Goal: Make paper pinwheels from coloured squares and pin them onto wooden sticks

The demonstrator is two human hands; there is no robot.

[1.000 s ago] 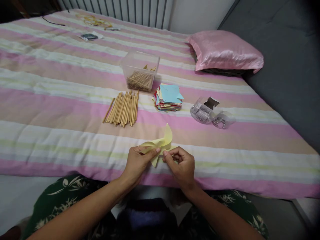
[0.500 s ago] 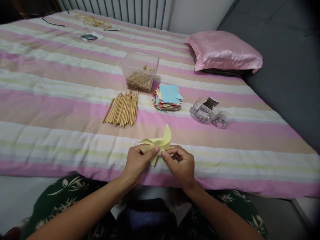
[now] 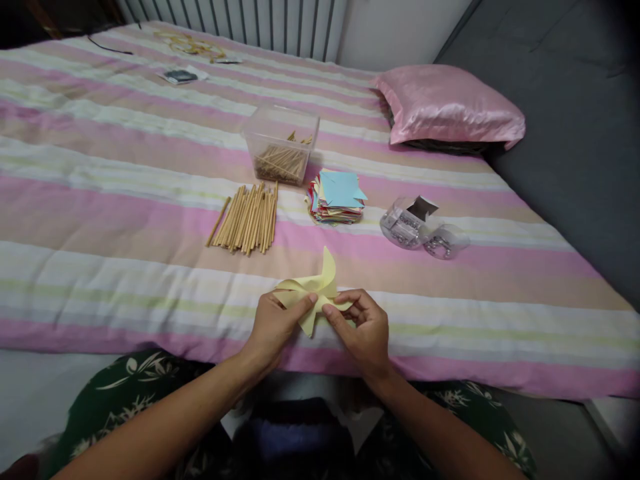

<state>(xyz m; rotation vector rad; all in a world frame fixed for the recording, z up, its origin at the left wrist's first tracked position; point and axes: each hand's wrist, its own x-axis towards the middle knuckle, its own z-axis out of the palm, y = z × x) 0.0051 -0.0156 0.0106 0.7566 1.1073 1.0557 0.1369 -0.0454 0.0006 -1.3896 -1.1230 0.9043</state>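
A pale yellow paper pinwheel [image 3: 326,280] is held between my two hands above the bed's near edge, its blades curled in toward the middle. My left hand [image 3: 274,323] grips it from the left, with the thumb pressed near the centre. On the other side my right hand [image 3: 364,328] pinches a right-hand blade between thumb and fingers. Beyond my hands lies a bundle of thin wooden sticks [image 3: 245,220]. A stack of cut coloured paper [image 3: 343,190], light blue on top, sits to the right of the sticks.
A clear plastic box [image 3: 280,147] with more sticks stands behind the bundle. Two clear round containers of small metal pieces [image 3: 404,223] are at the right. A pink pillow [image 3: 450,107] lies farther back on the striped bedsheet [image 3: 125,220]. Yellow bands [image 3: 187,45] lie at the far left.
The pinwheel's upper blade has shifted left and the right blade shows more clearly in my right fingers. Both hands stay in nearly the same place.
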